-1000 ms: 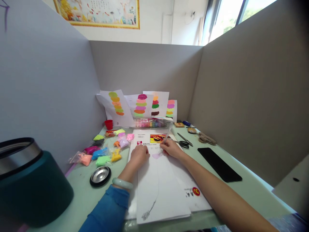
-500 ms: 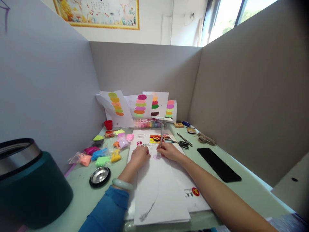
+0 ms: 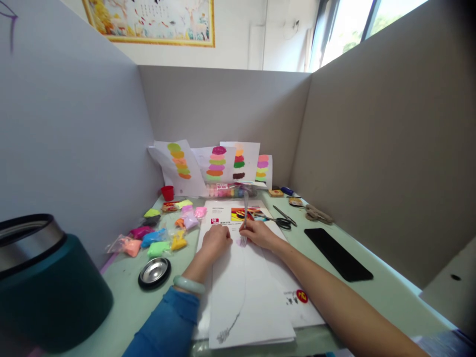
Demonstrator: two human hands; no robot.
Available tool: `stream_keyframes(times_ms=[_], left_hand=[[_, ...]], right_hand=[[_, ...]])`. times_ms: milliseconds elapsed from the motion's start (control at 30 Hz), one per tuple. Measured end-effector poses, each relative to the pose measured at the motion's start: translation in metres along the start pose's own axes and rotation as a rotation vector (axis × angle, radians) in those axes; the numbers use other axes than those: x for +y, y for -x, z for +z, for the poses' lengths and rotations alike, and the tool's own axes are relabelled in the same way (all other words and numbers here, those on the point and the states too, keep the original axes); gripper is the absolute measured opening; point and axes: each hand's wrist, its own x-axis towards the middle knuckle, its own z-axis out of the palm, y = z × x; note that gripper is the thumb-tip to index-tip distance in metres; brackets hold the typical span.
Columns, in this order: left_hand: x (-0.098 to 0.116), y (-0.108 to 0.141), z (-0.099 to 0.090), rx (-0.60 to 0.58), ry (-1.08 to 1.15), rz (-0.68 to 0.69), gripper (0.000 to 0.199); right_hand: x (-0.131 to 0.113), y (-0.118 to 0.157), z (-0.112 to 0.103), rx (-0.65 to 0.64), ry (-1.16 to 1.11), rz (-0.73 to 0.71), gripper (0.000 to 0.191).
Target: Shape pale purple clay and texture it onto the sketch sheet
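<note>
My right hand [image 3: 258, 234] is closed round a metal fork [image 3: 246, 210], whose tines point down onto a small pale purple patch [image 3: 238, 242] on white paper [image 3: 253, 307]. The fork's handle stands up toward the back of the desk. Just left of the patch, my left hand [image 3: 216, 239] rests on the paper with its fingers curled; whether anything is under them is hidden. A thin pencil line runs down the sheet to a scribbled dark end [image 3: 223, 336] near the bottom edge.
Bags of coloured clay [image 3: 156, 238], a round lid [image 3: 154, 272] and a large teal flask [image 3: 55, 292] are on the left. Scissors [image 3: 283, 223], tweezers [image 3: 284, 215] and a black slab [image 3: 337, 254] lie on the right. Painted sheets [image 3: 217, 163] lean at the back.
The fork in my right hand has tilted more upright, its handle end shifting slightly left. My left hand has stayed in nearly the same place.
</note>
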Motion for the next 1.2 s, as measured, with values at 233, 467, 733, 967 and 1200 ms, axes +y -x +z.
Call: stream_keyframes(times_ms=[233,467,733,967,1200], left_hand=[[0.002,0.001,-0.002,0.001,0.009,-0.012,0.016],[0.003,0.002,-0.004,-0.01,0.003,-0.021,0.015],[-0.002,-0.001,0.002,0.005,-0.014,-0.012,0.015],[-0.001,-0.001,0.002,-0.001,-0.017,-0.024,0.015],[0.0,-0.001,0.001,-0.013,-0.021,-0.029,0.016]], right_hand=[[0.005,-0.001,0.003,0.001,-0.028,-0.037,0.012],[0.002,-0.002,0.007,0.022,0.053,-0.052,0.009],[-0.002,-0.004,0.009,0.047,0.049,-0.04,0.01],[0.002,-0.006,0.012,0.076,0.078,-0.01,0.011],[0.009,-0.013,0.02,0.099,0.125,-0.011,0.01]])
